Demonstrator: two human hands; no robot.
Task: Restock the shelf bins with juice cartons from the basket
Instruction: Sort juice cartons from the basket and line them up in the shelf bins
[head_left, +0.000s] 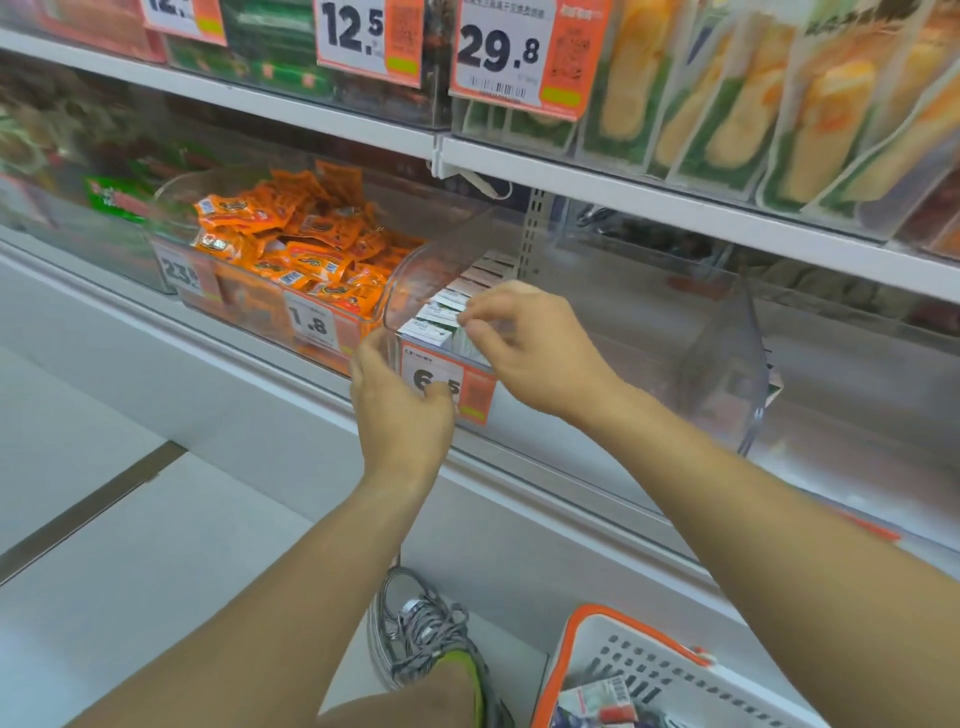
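From the head camera, a clear plastic shelf bin (415, 270) sits on the lower shelf near the middle of the scene, and a row of white and green juice cartons (436, 325) stands inside it, running from its near front wall toward the far back. The right hand (524, 348) reaches over the bin's front right edge, its thumb and fingers curled in a narrow pinch on the top of a carton near the front of the row. The left hand (402, 410) is at the bin's near left corner, its fingers curled against the front wall and partly covering the orange and white price tag marked 6.5 (447, 382); whether it truly grips the wall or only rests there I cannot tell. Just left of this bin is another clear bin heaped with small orange snack packets (291, 244). At the near right bottom, on the floor, stands a white perforated plastic basket with an orange rim (649, 670), a few cartons showing inside it. Left of the basket is a grey laced sneaker (421, 634).
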